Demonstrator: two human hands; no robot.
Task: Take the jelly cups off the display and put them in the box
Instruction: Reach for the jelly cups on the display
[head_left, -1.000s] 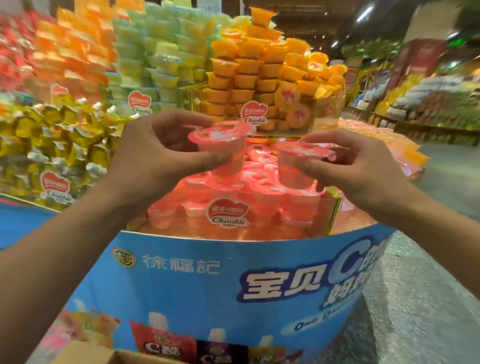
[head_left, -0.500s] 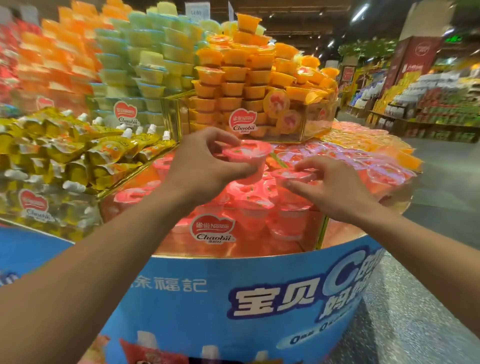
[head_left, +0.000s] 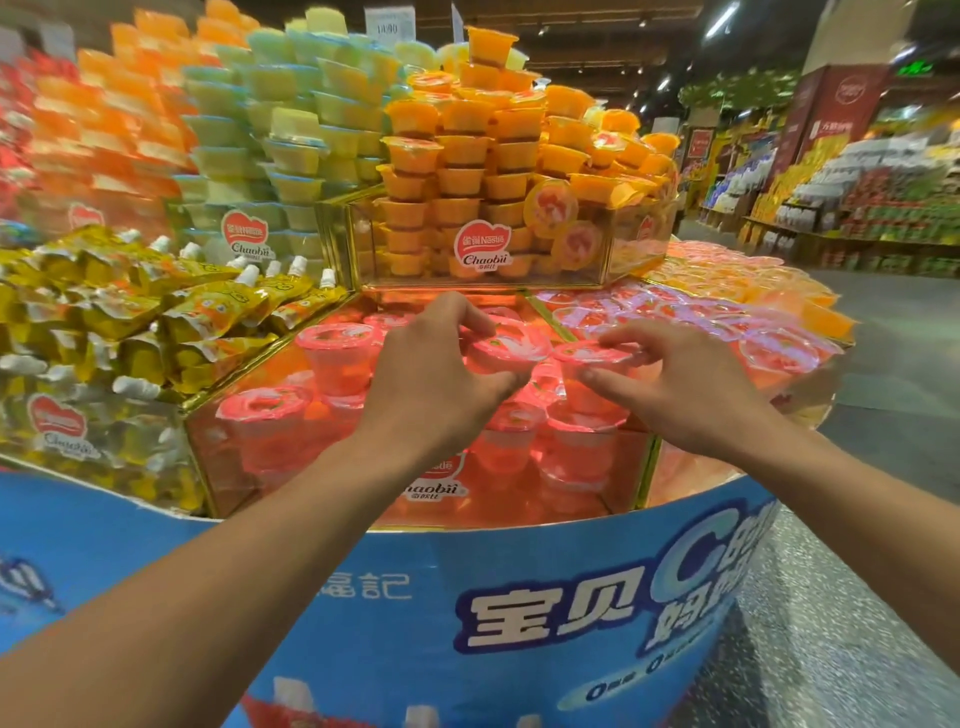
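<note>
- Reaching over the blue wall of the display (head_left: 322, 561), the person has both hands in the front compartment (head_left: 249, 426), where the pink jelly cups are piled.
- The left hand (head_left: 431, 379) grips one pink cup (head_left: 514, 347) — the fingers curl over the far edge of its lid and the thumb comes under the near edge.
- The right hand (head_left: 696, 389) pinches a second cup (head_left: 584, 357) just beside the first one, with the forefinger across the lid and the thumb on the side wall.
- Both cups sit at the top of the pile. Whether they are lifted free or rest on the cups beneath cannot be told.
- The box is not in view, so how many cups it holds is unknown.
- The task seems to be at the picking step and far from the end: a loose cup (head_left: 337, 353) stands near the left hand, and many more fill the neighbour compartment (head_left: 727, 322).
- For this pair, two steps are left — to lift them out and to carry them to the box.
</note>
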